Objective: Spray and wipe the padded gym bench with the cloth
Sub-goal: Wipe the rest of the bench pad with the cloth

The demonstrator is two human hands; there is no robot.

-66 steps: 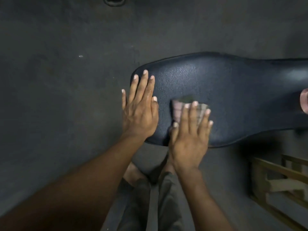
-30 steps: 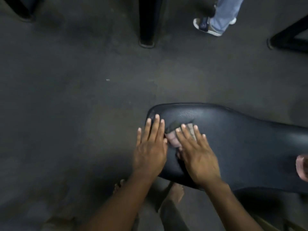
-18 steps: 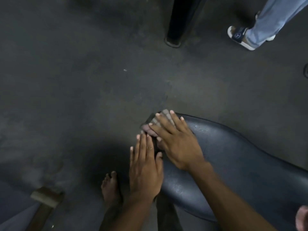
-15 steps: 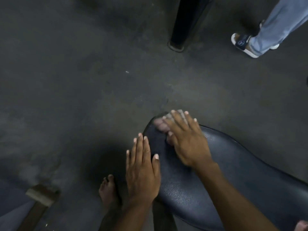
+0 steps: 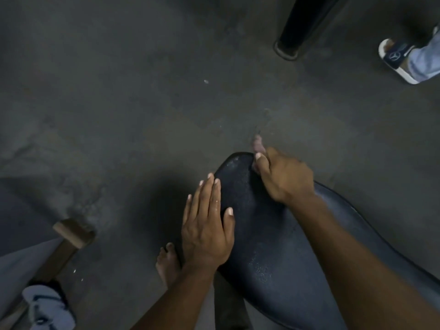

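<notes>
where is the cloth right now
In the head view, the cloth is bunched in the right hand at the rounded far end of the padded bench, right of centre.

head-worn view, looking steeply down, close over bench (image 5: 273, 234)

A dark grey concrete floor (image 5: 123, 96) fills most of the view, mottled with paler scuffed patches at the left and a small white speck (image 5: 206, 81) toward the far middle. A black post (image 5: 302, 22) stands on the floor at the far right, its foot ringed by a lighter rim. Further right, a white-soled slide sandal (image 5: 396, 60) and a pale blue trouser leg (image 5: 426, 60) of another person show at the edge. At the near left lies a wooden frame piece (image 5: 69, 236) beside grey fabric (image 5: 19, 263). Light is dim, with a dark shadow (image 5: 154, 210) on the floor near the middle.
</notes>
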